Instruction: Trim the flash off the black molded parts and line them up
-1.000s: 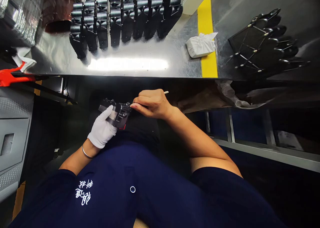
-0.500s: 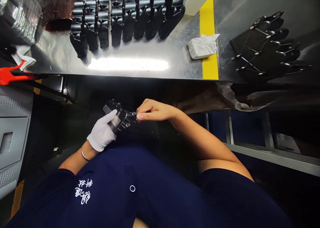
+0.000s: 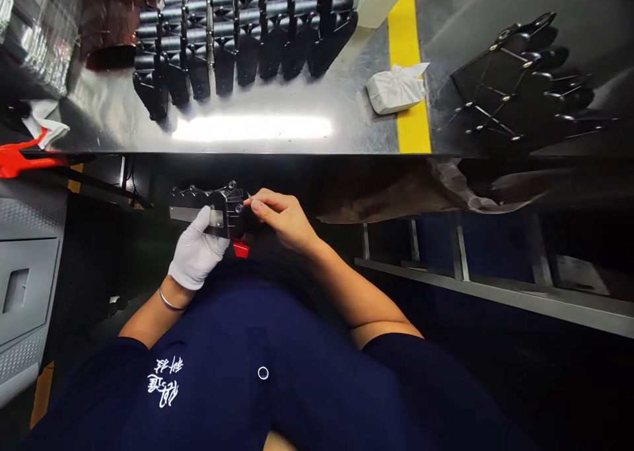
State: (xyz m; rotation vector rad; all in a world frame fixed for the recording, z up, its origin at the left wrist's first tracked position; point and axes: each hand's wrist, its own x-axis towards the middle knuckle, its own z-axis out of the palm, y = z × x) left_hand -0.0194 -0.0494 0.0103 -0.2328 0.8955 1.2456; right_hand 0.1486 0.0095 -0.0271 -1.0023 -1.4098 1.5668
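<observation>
In a white glove, my left hand [image 3: 198, 249] grips a black moulded part [image 3: 235, 216] with bosses and ribs along its edge. A flat grey metal strip [image 3: 216, 218] runs along the part's near face, with my left thumb pressed over it. My bare right hand [image 3: 284, 216] is at the part's right end, thumb and forefinger pinched together. A thin dark tip shows at those fingertips, too small to name. Just below the part a small red piece [image 3: 241, 248] shows; what it belongs to is hidden.
Rows of similar black parts [image 3: 225, 61] stand on the metal table [image 3: 119, 131]. A white tissue pack [image 3: 396, 91] lies by the yellow stripe [image 3: 414, 131]. More black parts [image 3: 500, 101] are at the right. A red-handled tool [image 3: 24, 160] lies at the left edge, above a grey cabinet [image 3: 27, 273].
My left hand has turned the black part so that its strip lies nearly level. My right hand has shifted up and left, from a closed fist to a fingertip pinch. The red piece has come into view.
</observation>
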